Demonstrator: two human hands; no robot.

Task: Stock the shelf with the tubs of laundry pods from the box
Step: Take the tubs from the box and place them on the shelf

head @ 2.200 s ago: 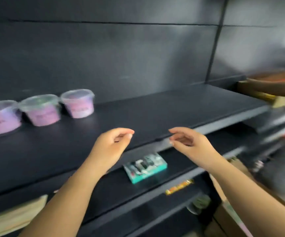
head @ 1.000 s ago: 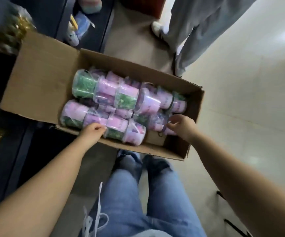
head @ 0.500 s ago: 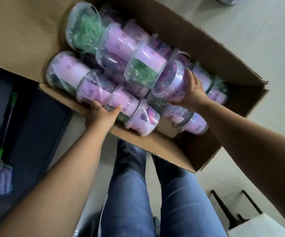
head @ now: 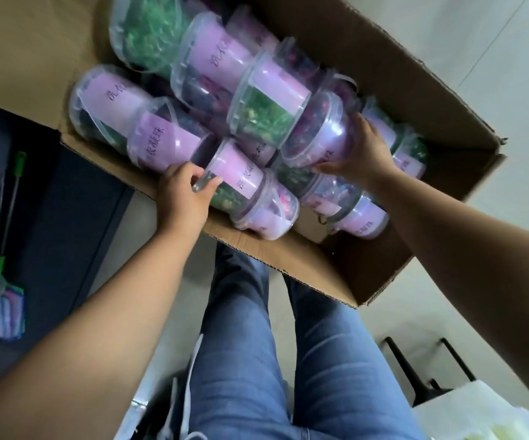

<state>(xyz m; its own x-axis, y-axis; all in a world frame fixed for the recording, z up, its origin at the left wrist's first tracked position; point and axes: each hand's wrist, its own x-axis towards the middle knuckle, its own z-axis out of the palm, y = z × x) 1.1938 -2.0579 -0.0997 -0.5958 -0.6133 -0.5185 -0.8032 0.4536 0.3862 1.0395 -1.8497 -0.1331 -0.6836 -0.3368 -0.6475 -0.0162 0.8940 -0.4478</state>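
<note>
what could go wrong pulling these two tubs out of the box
1. The tubs lie on their sides in a loose pile; lifting the upper tub in the right hand may let the green-filled tub next to it shift.
2. The left hand grips only the end of the front tub, so it could slip.
3. That tub sits against the box wall and may catch on it.

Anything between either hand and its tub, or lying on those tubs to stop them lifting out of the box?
Nothing visible. The left hand grips the near tub by its narrow end; the right hand holds the top tub. No tub lies over either, and the box is open above. The shelf is out of view.
</note>
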